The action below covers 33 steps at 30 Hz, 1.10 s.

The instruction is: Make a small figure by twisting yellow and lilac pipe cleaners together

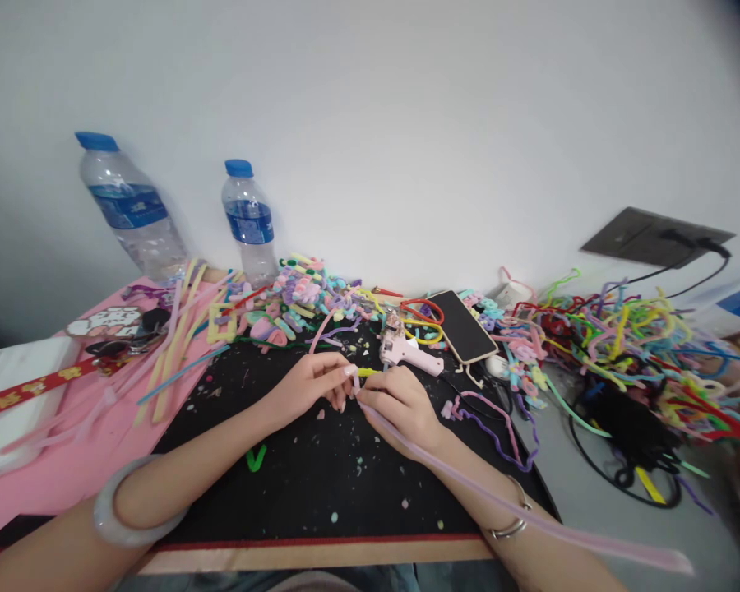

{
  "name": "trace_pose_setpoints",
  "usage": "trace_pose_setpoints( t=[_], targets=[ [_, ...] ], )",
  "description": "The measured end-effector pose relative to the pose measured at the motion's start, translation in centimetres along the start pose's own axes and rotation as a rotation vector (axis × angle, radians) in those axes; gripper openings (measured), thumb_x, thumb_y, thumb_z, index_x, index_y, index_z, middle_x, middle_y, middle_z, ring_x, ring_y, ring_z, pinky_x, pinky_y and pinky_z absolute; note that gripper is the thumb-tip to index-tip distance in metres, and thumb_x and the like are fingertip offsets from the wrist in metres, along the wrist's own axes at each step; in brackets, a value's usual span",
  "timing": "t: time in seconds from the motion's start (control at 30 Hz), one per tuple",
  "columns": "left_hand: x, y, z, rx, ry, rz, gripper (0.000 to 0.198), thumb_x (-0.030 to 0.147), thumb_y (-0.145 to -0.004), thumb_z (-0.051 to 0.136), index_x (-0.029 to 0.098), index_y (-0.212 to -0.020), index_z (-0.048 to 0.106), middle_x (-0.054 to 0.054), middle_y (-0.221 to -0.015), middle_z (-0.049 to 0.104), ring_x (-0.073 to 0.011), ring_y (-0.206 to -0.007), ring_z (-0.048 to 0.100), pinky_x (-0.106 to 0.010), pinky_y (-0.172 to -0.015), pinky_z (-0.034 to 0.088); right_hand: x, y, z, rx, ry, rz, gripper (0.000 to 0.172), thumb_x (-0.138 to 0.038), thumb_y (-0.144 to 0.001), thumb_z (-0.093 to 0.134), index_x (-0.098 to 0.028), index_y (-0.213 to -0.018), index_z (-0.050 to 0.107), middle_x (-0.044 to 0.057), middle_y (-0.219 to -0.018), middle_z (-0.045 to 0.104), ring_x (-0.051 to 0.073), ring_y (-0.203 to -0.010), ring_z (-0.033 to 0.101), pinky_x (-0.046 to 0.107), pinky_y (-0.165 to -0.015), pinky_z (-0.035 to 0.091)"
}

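My left hand (317,382) and my right hand (407,404) meet above the black mat (308,493), fingertips nearly touching. Between them is a pale lilac pipe cleaner (469,481), its short bent end pinched by the left thumb and finger. Its long tail runs from the right fingers over my right forearm to the lower right. A bit of yellow pipe cleaner (366,372) shows just behind the fingertips; whether it is held I cannot tell. Just beyond the hands lies a pale pink glue gun (407,353). A green V-shaped piece (256,459) rests left of centre.
Mixed pipe-cleaner pieces (302,300) line the wall, with a tangled pile (629,337) at right. A phone (462,327) lies behind the glue gun. Two water bottles (250,222) stand back left. A white box (25,370) sits on pink sheeting (120,427). Black cord (629,427) lies right.
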<state>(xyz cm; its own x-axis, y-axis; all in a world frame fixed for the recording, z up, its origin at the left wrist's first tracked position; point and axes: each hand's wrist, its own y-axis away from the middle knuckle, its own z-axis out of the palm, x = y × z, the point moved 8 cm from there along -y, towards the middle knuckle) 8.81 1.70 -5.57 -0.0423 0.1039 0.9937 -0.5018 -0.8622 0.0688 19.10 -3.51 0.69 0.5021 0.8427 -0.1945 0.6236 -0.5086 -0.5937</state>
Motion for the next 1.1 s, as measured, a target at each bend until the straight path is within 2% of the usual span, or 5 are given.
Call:
trace_pose_setpoints(
  t=[0.17,0.4,0.57,0.9,1.1],
  targets=[
    [0.5,0.2,0.0,0.032,-0.129,0.030,0.028,0.039,-0.085,0.050,0.015,-0.072,0.054,0.002,-0.053,0.055,-0.0098,-0.047,0.052,-0.017,-0.041,0.040,-0.2,-0.1,0.2,-0.007,-0.011,0.003,0.012,-0.015,-0.084,0.051,-0.021,-0.090,0.060,0.005,-0.089,0.067,0.016,-0.075,0.057,0.033,-0.065,0.041],
    [0.9,0.5,0.5,0.020,-0.221,0.047,0.026,0.037,-0.086,0.048,0.015,-0.075,0.056,0.001,-0.058,0.056,-0.0102,-0.050,0.053,-0.016,-0.040,0.039,0.5,0.4,-0.5,0.143,-0.128,0.090,0.015,-0.012,-0.078,0.051,-0.021,-0.090,0.054,0.006,-0.086,0.063,0.017,-0.077,0.058,0.033,-0.068,0.045],
    [1.2,0.6,0.7,-0.001,-0.279,0.052,0.025,0.034,-0.086,0.048,0.015,-0.073,0.057,0.000,-0.059,0.058,-0.0107,-0.052,0.055,-0.017,-0.042,0.039,1.2,0.8,-0.8,0.208,-0.186,0.161,0.010,-0.013,-0.078,0.050,-0.021,-0.083,0.050,0.005,-0.081,0.059,0.017,-0.075,0.057,0.033,-0.068,0.045],
    [1.7,0.8,1.2,-0.068,-0.326,0.119,0.021,0.027,-0.086,0.049,0.015,-0.072,0.059,0.000,-0.063,0.059,-0.0104,-0.055,0.057,-0.018,-0.047,0.039,3.0,0.8,-0.9,0.275,-0.365,0.412,0.013,-0.015,-0.080,0.049,-0.021,-0.070,0.043,0.000,-0.070,0.049,0.014,-0.065,0.049,0.028,-0.060,0.040],
    [1.6,0.8,1.4,-0.100,-0.347,0.111,0.021,0.028,-0.086,0.049,0.015,-0.075,0.060,-0.001,-0.066,0.061,-0.0105,-0.056,0.059,-0.018,-0.048,0.040,4.7,1.2,0.5,0.195,-0.559,0.635,0.014,-0.019,-0.080,0.049,-0.019,-0.067,0.047,-0.001,-0.066,0.048,0.013,-0.060,0.045,0.025,-0.056,0.037]
  ],
)
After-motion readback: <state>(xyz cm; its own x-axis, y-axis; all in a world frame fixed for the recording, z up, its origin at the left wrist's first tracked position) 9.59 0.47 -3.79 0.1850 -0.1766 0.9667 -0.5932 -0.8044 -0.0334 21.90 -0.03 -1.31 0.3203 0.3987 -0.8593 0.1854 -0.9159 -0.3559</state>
